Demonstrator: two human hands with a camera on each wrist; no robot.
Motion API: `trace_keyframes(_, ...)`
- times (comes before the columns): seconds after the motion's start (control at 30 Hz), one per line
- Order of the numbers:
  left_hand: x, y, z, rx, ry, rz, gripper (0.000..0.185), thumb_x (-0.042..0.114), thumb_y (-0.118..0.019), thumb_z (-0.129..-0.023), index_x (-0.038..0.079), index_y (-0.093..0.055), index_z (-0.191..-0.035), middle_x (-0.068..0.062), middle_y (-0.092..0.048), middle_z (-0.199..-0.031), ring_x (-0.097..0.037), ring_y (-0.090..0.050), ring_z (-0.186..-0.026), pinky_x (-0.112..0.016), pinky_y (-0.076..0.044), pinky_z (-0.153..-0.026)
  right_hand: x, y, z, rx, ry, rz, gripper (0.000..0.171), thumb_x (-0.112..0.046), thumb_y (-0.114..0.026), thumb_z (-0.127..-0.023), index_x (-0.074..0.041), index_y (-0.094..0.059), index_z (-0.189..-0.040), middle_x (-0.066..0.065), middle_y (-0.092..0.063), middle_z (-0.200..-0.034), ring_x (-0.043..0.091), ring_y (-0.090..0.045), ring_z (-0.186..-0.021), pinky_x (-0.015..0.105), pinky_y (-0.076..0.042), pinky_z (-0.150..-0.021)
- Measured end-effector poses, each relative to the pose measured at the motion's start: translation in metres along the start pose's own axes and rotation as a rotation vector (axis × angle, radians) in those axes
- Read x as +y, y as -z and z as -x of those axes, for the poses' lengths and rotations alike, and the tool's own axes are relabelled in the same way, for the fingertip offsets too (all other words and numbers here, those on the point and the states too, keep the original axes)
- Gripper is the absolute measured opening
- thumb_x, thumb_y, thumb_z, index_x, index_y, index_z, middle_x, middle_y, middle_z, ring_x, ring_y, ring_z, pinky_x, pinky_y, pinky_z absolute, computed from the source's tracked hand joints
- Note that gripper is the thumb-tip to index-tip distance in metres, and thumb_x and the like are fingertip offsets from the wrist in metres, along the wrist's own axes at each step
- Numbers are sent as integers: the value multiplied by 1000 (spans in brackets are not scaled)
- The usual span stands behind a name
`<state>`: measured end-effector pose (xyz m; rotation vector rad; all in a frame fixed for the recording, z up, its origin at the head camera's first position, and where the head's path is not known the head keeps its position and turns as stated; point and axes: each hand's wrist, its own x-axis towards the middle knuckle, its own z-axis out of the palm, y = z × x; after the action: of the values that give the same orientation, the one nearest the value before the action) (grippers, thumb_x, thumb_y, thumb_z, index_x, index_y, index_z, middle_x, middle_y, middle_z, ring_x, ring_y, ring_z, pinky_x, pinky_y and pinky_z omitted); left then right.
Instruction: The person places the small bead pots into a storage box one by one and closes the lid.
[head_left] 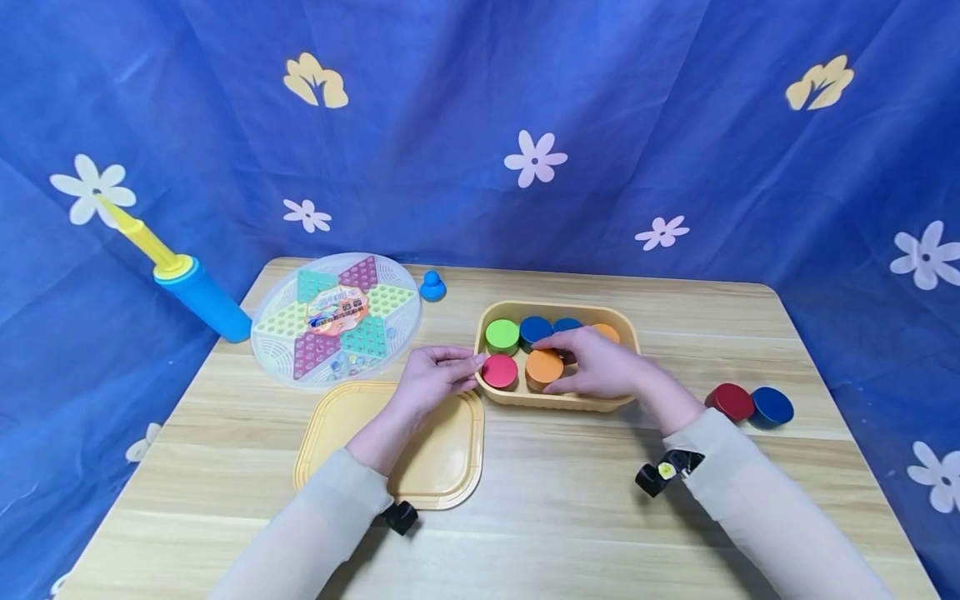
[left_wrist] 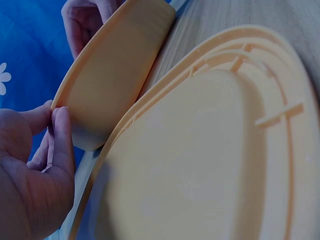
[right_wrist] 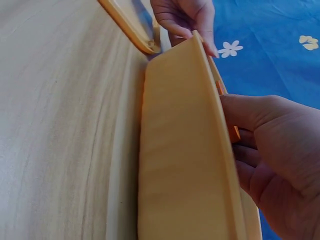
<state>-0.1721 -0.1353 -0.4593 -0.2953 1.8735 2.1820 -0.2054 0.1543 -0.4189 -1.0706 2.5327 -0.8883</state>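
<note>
My right hand (head_left: 600,364) reaches into the yellow-orange plastic box (head_left: 570,402) and grips an orange round disc (head_left: 543,367) by its sides. With thumb and fingers my left hand (head_left: 435,379) pinches the box's left rim, as the left wrist view also shows at the box wall (left_wrist: 107,80). Inside the box, a red disc (head_left: 499,372) lies front left and a light green disc (head_left: 502,336) behind it. Two blue discs (head_left: 536,331) and another orange disc (head_left: 607,332) sit along the back, partly covered by my right hand.
The box's lid (head_left: 435,467) lies under my left forearm. A round star-patterned game board (head_left: 337,312), a blue knobbed piece (head_left: 432,287) and a blue-and-yellow hand pump (head_left: 202,296) stand at the back left. To the right, a dark red disc (head_left: 730,402) sits beside a blue disc (head_left: 772,407).
</note>
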Motion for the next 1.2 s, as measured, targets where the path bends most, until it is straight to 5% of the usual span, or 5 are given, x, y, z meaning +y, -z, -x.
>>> trace_keyframes(0.3,1,-1,1,2,-12,-13,29,1,-82,-93,-12,-70,-117,-16,-77,-98,-15,-74,-75,-26,-67,-72,4,-9,-9,-58,-10,12,59,-16,-88,-90,0,-64,-142,9,-68,-137,19,-64,-118,36,-59,-101)
trace_keyframes(0.8,1,-2,2,4,-1,-2,29,1,-81,-94,-12,-70,-117,-16,-77,-99,-16,-75,-77,-27,-67,-74,10,-16,-14,-62,-29,18,61,-13,-89,-88,-4,-64,-143,4,-69,-132,17,-61,-104,32,-57,-91)
trace_keyframes(1.2,1,-2,1,9,10,5,26,0,-80,-94,-12,-70,-115,-17,-78,-101,-15,-75,-76,-26,-67,-73,6,-1,3,-25,-64,-176,67,-12,-90,-88,5,-60,-144,15,-64,-143,28,-64,-126,42,-56,-108)
